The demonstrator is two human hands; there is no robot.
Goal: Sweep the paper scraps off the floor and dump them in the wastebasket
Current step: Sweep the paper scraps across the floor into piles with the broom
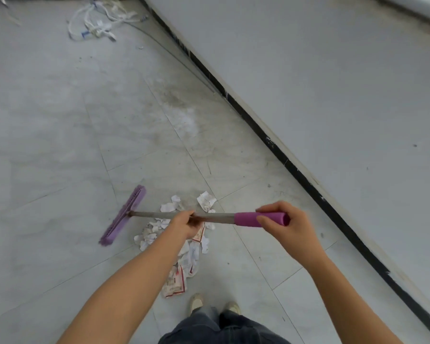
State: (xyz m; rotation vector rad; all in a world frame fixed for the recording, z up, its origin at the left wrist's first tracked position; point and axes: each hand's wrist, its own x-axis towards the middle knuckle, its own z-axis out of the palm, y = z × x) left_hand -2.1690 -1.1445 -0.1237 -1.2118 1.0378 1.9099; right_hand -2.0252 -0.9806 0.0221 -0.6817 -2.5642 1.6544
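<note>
I hold a broom across my body. Its purple head (pixel 123 216) rests on the grey tiled floor at the left, just left of a pile of crumpled white and red-printed paper scraps (pixel 184 244). My left hand (pixel 185 224) is shut on the metal shaft (pixel 159 214), directly above the pile. My right hand (pixel 284 225) is shut on the purple grip (pixel 248 218) at the shaft's end. A few scraps (pixel 206 200) lie just beyond the shaft. No wastebasket is in view.
A wall (pixel 333 95) with a black baseboard (pixel 296 170) runs diagonally along the right. White cords and tubing (pixel 97 23) lie tangled on the floor far at the top left. My feet (pixel 214 304) stand just behind the pile.
</note>
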